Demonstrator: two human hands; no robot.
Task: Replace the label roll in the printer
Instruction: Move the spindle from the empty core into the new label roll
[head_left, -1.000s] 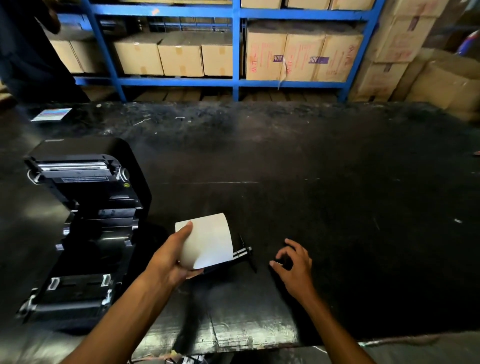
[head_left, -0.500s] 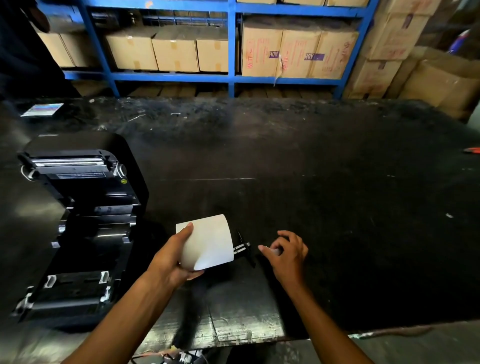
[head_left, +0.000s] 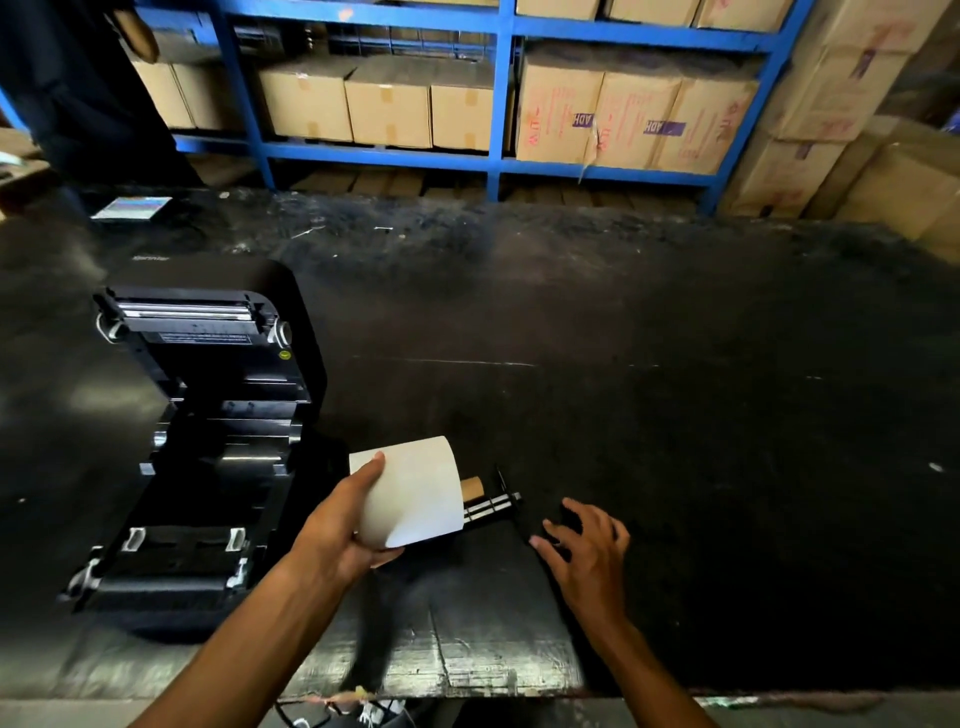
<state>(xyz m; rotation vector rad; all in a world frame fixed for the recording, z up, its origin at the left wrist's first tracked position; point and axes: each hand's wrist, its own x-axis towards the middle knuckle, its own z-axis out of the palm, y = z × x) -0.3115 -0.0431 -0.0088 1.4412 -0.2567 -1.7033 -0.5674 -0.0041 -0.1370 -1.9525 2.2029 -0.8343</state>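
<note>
My left hand (head_left: 337, 530) grips a white label roll (head_left: 415, 493) just above the black table (head_left: 675, 415), right of the printer. A black spindle (head_left: 491, 506) pokes out of the roll's right end, beside the brown cardboard core (head_left: 472, 487). My right hand (head_left: 587, 556) hovers low over the table right of the spindle's tip, fingers spread, holding nothing that I can make out. The black label printer (head_left: 208, 467) stands at the left with its lid tipped up and back, and its roll bay is bare.
Blue shelving (head_left: 501, 104) filled with cardboard boxes (head_left: 389, 109) runs behind the table. More boxes (head_left: 883, 171) are stacked at the right. A small card (head_left: 130, 208) lies at the far left. A person in dark clothing (head_left: 78, 93) stands back left. Cables (head_left: 353, 706) hang at the front edge.
My right hand went to the spindle's end, then drew back to the right with its fingers spread. More of the spindle and the brown core now show beyond the roll.
</note>
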